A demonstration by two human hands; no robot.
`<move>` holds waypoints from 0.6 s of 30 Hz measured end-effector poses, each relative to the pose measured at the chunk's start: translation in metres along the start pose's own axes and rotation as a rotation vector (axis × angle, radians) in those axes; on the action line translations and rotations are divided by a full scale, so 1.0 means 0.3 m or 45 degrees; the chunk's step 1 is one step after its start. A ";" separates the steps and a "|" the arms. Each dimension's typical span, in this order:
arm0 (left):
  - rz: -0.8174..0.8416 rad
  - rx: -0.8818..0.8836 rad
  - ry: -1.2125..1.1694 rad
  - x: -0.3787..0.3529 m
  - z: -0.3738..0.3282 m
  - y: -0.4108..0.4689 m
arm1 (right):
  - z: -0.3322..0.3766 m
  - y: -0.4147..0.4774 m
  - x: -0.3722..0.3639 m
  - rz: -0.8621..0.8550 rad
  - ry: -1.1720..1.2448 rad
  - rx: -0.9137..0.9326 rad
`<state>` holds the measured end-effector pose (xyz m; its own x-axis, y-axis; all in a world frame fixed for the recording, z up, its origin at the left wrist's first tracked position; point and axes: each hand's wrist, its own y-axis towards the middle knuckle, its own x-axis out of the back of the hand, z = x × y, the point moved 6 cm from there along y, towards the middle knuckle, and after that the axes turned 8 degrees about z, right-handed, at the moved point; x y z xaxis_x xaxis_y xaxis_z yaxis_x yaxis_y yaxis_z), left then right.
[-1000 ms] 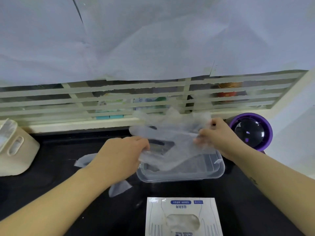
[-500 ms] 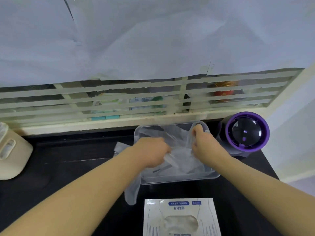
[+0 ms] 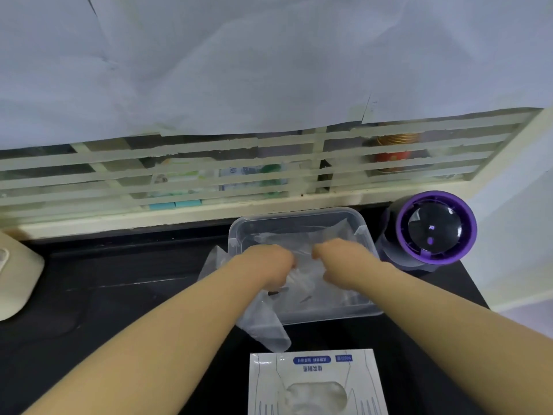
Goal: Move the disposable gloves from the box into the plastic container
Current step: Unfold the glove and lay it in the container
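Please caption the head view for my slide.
Left hand and right hand grip clear gloves in the plastic container.

Plastic container (image 3: 329,314) on tabletop (image 3: 119,295), centre rear, just before slatted grille (image 3: 209,175). Gloves (image 3: 302,280) in container, part spilling over its left wall onto tabletop. Left hand (image 3: 269,265) and right hand (image 3: 341,262) side by side over container, gripping gloves. Box (image 3: 317,381) before container, apart from it. Round device (image 3: 431,229) just right of container. Rounded object (image 3: 18,280) far left on tabletop.
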<state>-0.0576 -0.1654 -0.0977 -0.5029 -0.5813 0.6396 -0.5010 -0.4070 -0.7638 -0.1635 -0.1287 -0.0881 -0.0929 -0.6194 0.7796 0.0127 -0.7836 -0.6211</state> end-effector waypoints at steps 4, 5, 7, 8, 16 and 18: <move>0.118 0.093 0.179 -0.031 0.007 0.045 | 0.001 0.061 -0.078 0.208 0.190 0.066; 0.136 0.112 0.214 -0.032 0.008 0.048 | 0.003 0.071 -0.092 0.233 0.231 0.077; 0.142 0.140 0.267 -0.015 0.012 0.042 | 0.002 0.088 -0.110 0.260 0.296 0.084; 0.136 0.149 0.284 -0.003 0.014 0.037 | 0.001 0.093 -0.112 0.254 0.311 0.086; 0.060 0.114 0.177 -0.039 -0.031 0.095 | 0.008 0.117 -0.104 0.141 -0.053 -0.013; 0.095 0.198 0.170 -0.086 -0.023 0.146 | -0.002 0.132 -0.128 0.174 -0.095 -0.062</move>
<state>-0.0714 -0.1634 -0.1471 -0.6283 -0.5196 0.5790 -0.3498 -0.4761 -0.8068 -0.1599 -0.1360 -0.1428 -0.0192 -0.7233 0.6903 -0.0284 -0.6897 -0.7235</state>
